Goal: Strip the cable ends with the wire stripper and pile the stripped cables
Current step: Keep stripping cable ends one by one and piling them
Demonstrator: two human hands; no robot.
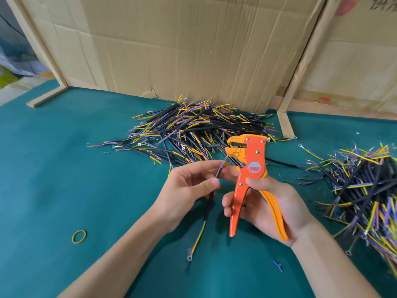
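My right hand [272, 203] grips the handles of an orange wire stripper [249, 168], held upright with its jaws pointing left. My left hand [189, 190] pinches a black cable [207, 208] between thumb and fingers. The cable's upper end, with thin coloured wires, points up toward the stripper's jaws, just short of them. Its lower end hangs down to the table and ends in a ring terminal. A pile of cables [193, 130] lies behind the hands, against the cardboard. Another pile of cables [365, 190] lies at the right.
The green table [64, 168] holds a yellow rubber band [79, 236] at the lower left and a small blue wire scrap [277, 266] near my right forearm. Cardboard walls [182, 50] with wooden frames stand at the back.
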